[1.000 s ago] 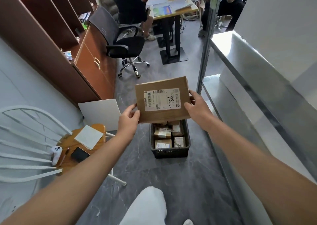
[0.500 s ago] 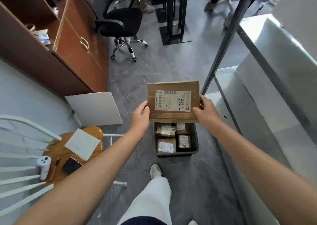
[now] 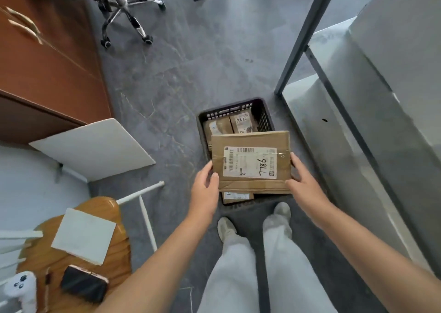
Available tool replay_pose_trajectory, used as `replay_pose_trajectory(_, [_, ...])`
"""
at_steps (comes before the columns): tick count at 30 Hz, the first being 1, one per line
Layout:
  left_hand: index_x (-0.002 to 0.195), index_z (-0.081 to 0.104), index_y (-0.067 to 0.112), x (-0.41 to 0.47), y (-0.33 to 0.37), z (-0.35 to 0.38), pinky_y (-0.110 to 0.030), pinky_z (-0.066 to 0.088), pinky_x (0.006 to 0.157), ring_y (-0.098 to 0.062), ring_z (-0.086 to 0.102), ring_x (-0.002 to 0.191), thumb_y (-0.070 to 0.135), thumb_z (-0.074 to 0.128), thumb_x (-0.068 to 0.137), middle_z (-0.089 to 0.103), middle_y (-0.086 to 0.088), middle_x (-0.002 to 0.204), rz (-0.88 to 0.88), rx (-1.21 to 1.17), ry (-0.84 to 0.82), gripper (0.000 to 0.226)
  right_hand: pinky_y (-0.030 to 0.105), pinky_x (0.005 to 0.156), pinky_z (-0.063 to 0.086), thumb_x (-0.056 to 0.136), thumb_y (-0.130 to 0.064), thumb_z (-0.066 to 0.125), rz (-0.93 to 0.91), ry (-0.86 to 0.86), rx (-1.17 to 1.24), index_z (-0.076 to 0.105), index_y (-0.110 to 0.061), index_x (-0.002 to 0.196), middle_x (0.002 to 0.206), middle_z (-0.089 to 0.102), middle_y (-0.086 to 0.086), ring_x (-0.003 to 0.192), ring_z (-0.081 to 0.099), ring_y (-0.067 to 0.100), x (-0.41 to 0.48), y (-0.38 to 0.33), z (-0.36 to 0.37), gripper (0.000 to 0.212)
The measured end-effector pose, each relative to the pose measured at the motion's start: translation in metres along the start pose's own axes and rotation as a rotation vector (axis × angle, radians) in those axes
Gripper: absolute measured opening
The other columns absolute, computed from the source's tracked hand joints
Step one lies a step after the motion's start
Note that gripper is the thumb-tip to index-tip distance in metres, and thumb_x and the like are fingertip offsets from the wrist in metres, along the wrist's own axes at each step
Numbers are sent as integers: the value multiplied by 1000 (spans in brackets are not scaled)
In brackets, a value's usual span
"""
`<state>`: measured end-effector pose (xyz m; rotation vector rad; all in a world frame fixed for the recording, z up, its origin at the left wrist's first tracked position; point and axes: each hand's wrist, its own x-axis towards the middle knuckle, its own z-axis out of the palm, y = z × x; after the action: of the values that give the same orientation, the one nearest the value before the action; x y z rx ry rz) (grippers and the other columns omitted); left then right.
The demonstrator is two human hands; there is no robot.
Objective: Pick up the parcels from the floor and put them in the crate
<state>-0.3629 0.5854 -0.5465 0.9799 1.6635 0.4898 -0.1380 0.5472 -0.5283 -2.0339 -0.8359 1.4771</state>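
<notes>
Over the near half of the black crate (image 3: 238, 106) we hold a flat brown cardboard parcel (image 3: 250, 138), roughly level and label (image 3: 249, 162) up, so that it hides most of the crate's near end. Our left hand (image 3: 205, 191) grips the parcel's left edge, thumb lying on top near the corner and the fingers tucked beneath, out of sight. Our right hand (image 3: 303, 181) does the same on the right edge, thumb on the top face and fingers curled under. The crate sits on the grey floor (image 3: 181, 74) just beyond our shoes, close beside the foot of the metal rack (image 3: 358, 126) on the right, and it already holds several smaller parcels (image 3: 242, 123), visible at its far end and peeping out under the near edge of the one we carry. We judge this parcel to be light and fairly stiff: it stays flat between two edge grips without sagging, though the near flap looks a little creased and the tape across the label is glossy, so that patch may be slippery under a thumb. The side edges, where bare card gives friction, seem the best places to hold. Since the parcel spans nearly the crate's width, we expect it to rest on top of the smaller ones, not between them, and our fingers underneath need room to slip out.
</notes>
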Motion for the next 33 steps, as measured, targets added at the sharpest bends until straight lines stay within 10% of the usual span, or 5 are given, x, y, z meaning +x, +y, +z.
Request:
replay_pose_trajectory(9, [153,30,26,101,-133,80,-18,25,108,-6,35,137,16,37,104,33,9,156,-185,76,31,50,42,106,45,100,-19,45,149,-76,-250,16,-39,155,145,50,-8,127,52,15,130,121,50,66])
replay_pose_trajectory(19, [153,20,38,223,-233,147,-20,24,107,-5,31,137,22,43,103,26,9,157,-36,357,79,58,11,49,40,96,-26,58,76,-44,-389,1,-62,145,104,54,-20,74,58,-2,278,218,104,83])
replay_pose_trajectory(24, [155,19,35,290,-263,165,-32,23,115,-18,27,144,24,40,104,16,2,162,-86,514,37,56,37,107,44,95,-17,60,92,-141,-357,20,-58,147,158,30,-6,133,45,15,329,247,125,77])
replay_pose_trajectory(30, [154,7,43,298,-284,179,-40,41,106,-19,41,135,23,33,106,15,4,163,-58,557,101,59,27,108,31,95,-10,58,69,-116,-313,27,-59,143,163,12,-7,145,27,19,364,261,141,75])
replay_pose_trajectory(33, [150,-18,43,278,-298,176,-30,48,71,-10,53,90,20,34,104,1,1,165,-141,665,61,73,27,112,28,95,-5,56,11,-165,-345,29,-63,140,162,13,-11,142,33,16,363,264,150,78])
